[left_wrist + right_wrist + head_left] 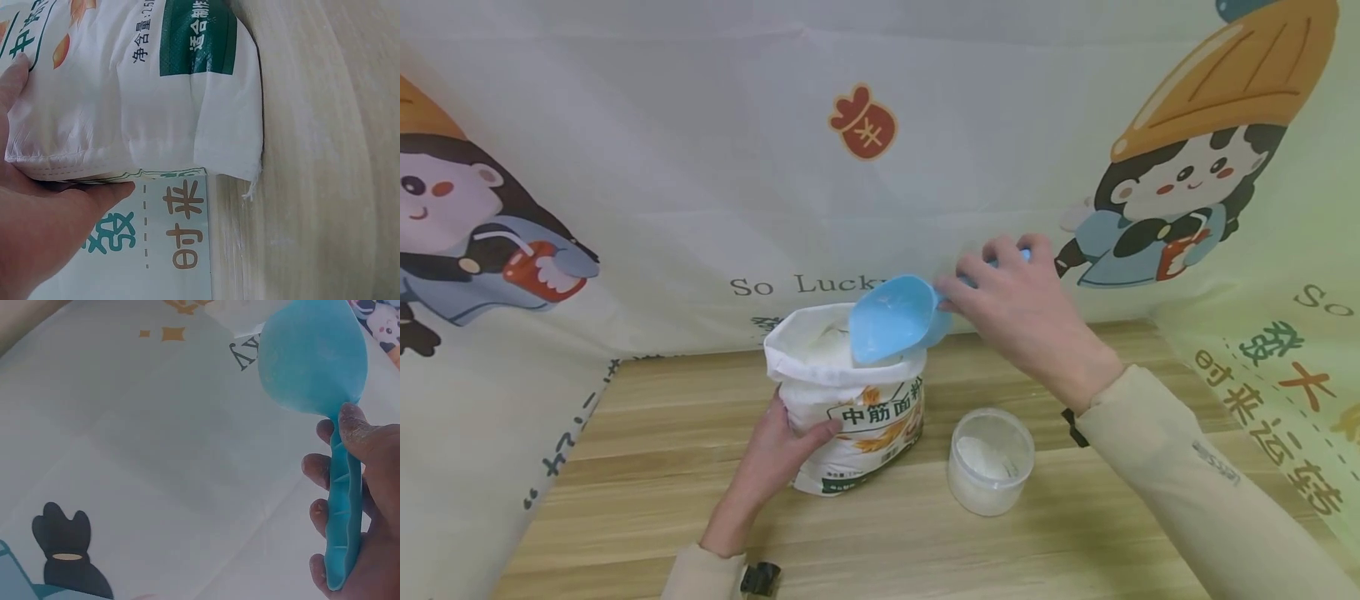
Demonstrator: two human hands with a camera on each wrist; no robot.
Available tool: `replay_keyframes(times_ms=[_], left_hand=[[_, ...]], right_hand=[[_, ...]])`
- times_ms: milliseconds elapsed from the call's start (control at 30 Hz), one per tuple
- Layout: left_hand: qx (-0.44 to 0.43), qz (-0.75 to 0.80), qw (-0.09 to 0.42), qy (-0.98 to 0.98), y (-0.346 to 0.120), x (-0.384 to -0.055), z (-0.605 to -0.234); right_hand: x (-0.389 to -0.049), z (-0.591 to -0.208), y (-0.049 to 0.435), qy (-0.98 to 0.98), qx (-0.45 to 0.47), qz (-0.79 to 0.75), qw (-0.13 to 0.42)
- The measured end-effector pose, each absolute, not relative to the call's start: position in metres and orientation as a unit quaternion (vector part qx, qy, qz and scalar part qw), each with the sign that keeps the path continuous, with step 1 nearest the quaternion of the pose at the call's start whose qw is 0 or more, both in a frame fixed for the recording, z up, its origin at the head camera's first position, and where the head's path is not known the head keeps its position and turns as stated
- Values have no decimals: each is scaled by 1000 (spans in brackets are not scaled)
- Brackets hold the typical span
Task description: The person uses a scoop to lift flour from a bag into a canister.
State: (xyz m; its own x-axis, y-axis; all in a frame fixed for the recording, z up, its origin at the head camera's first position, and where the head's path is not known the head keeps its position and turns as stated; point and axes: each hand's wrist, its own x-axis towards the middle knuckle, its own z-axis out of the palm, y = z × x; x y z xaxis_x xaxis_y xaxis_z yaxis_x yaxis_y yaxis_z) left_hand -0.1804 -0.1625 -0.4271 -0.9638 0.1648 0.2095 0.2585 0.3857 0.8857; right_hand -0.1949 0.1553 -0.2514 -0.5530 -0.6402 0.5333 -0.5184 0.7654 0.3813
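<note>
A white flour bag [857, 433] with printed wheat stands on the wooden table, its top rolled back and white flour [827, 346] showing inside. My left hand [778, 446] holds the bag's left side, thumb on the front; in the left wrist view the hand [56, 219] spans the bag's edge [137, 119]. My right hand [1018, 304] grips the handle of a light-blue scoop [895, 321], whose tilted bowl hangs over the bag's mouth; its visible inside looks bare. In the right wrist view, fingers wrap the ribbed handle [342, 512], and the thumb looks dusted white.
Right of the bag, a clear round plastic tub [991, 462] stands open with some white powder inside. The wooden table [647, 467] is bordered by printed cloth walls [700, 167] at the back and both sides, close behind the bag.
</note>
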Motion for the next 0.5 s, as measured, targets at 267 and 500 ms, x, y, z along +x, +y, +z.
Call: replay_keyframes(times_ms=[267,500], left_hand=[[-132,-541,44,-830,-162,-180,-426],[-131,-532,44,-835,-161,-181,-427]], right_hand=[[-195,-247,143,-859,357,-142,339],[-195,-247,137,-855,363,-183,322]])
